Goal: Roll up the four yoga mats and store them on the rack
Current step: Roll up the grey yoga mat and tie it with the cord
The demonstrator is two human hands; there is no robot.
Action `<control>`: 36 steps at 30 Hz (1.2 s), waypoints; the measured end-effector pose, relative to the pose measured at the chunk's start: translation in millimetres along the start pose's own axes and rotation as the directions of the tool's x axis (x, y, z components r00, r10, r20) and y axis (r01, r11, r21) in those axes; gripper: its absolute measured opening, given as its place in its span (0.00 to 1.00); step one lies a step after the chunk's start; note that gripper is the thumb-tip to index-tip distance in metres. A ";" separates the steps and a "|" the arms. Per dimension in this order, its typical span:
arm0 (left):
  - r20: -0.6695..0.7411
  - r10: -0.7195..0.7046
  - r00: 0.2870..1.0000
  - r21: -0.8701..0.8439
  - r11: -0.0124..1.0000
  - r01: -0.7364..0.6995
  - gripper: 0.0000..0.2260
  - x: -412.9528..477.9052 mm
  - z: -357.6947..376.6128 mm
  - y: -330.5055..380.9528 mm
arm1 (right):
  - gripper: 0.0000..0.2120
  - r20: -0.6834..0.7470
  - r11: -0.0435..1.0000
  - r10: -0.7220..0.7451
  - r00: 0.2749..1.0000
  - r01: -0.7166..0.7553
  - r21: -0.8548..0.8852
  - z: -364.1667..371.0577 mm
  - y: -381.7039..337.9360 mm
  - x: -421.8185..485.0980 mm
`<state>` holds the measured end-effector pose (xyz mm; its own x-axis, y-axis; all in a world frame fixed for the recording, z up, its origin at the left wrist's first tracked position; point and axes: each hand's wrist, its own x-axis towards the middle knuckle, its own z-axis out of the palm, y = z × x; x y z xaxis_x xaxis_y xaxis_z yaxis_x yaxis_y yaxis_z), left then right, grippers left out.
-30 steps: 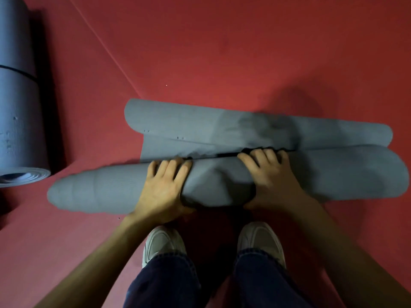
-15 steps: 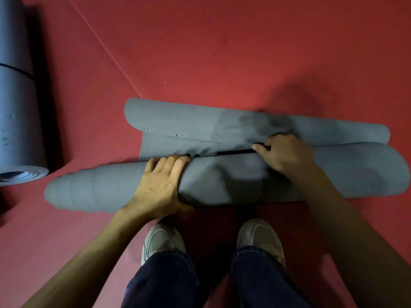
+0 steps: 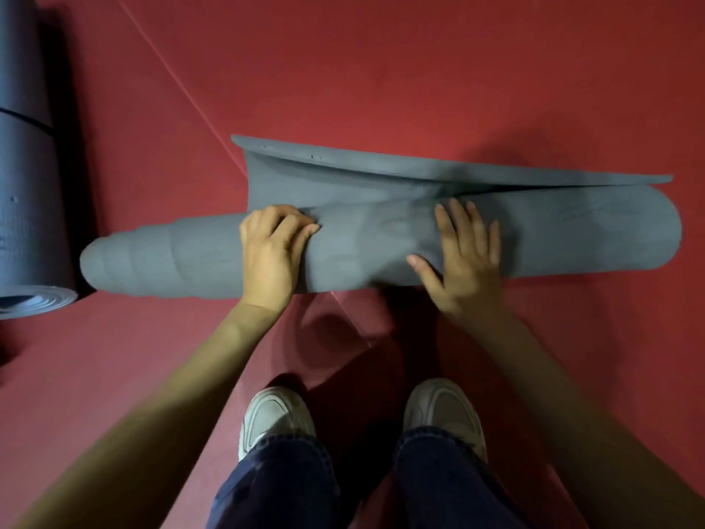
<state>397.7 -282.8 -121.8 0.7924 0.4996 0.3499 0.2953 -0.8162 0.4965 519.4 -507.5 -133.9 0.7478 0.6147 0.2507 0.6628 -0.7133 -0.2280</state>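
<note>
Your right hand (image 3: 463, 257), a moment ago pinching the seam, now presses flat on the mat (image 3: 572, 234) on the floor (image 3: 419, 70) while your left hand (image 3: 271, 257) grips it, with only the last flap (image 3: 419, 168) left to roll.

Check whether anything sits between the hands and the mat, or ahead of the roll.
Nothing visible. Left hand grips the gray mat, right hand presses flat on it. Ahead lies only its loose end, then red floor. The other rolled mat lies off left. Rack not in view.
</note>
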 end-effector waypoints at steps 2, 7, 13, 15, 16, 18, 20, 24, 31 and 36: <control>-0.004 0.049 0.999 0.008 0.999 -0.049 0.09 1.4 0.1 -2.4 | 0.43 0.044 1.000 -0.015 0.999 0.015 -0.004 2.8 2.8 -0.2; 0.108 0.187 0.976 0.111 0.974 -0.199 0.19 1.9 -2.4 -5.6 | 0.64 0.324 1.000 0.005 0.946 0.004 -0.029 -10.8 4.9 32.0; 0.426 0.150 0.892 0.409 0.847 -0.338 0.52 0.3 14.3 5.9 | 0.54 0.508 0.999 0.025 0.861 0.002 -0.053 -19.3 7.3 85.9; 0.458 0.119 0.881 0.425 0.841 -0.335 0.55 17.4 12.3 5.1 | 0.47 0.353 0.998 -0.024 0.935 0.041 -0.042 -10.9 5.5 76.3; 0.478 0.095 0.873 0.426 0.844 -0.325 0.55 27.1 10.4 5.9 | 0.44 0.261 0.997 -0.052 0.964 0.065 -0.040 -5.3 3.3 68.1; 0.547 0.028 0.836 0.419 0.856 -0.303 0.55 45.2 8.3 7.8 | 0.44 0.190 0.994 -0.093 0.977 0.102 -0.037 3.3 0.0 54.2; 0.596 0.006 0.803 0.403 0.863 -0.305 0.56 61.3 7.9 6.5 | 0.56 0.297 0.993 -0.080 0.951 0.101 -0.055 5.6 -3.1 52.4; 0.623 0.036 0.782 0.405 0.840 -0.362 0.57 81.8 4.4 3.1 | 0.68 0.412 0.982 -0.040 0.910 0.113 -0.154 -2.7 -6.0 81.7; 0.586 -0.086 0.806 0.554 0.768 -0.322 0.60 88.2 22.5 15.4 | 0.69 0.494 0.979 -0.024 0.869 0.121 -0.165 -5.2 -4.3 128.4; 0.599 -0.047 0.799 0.528 0.774 -0.350 0.58 104.2 18.5 14.5 | 0.64 0.452 0.966 -0.049 0.890 0.158 -0.206 -3.8 -6.1 138.9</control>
<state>494.4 -247.9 -92.8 0.9391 0.2644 -0.2196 0.2332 -0.9595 -0.1580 619.1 -419.1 -94.1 0.6507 0.7349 -0.1911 0.7503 -0.6610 0.0127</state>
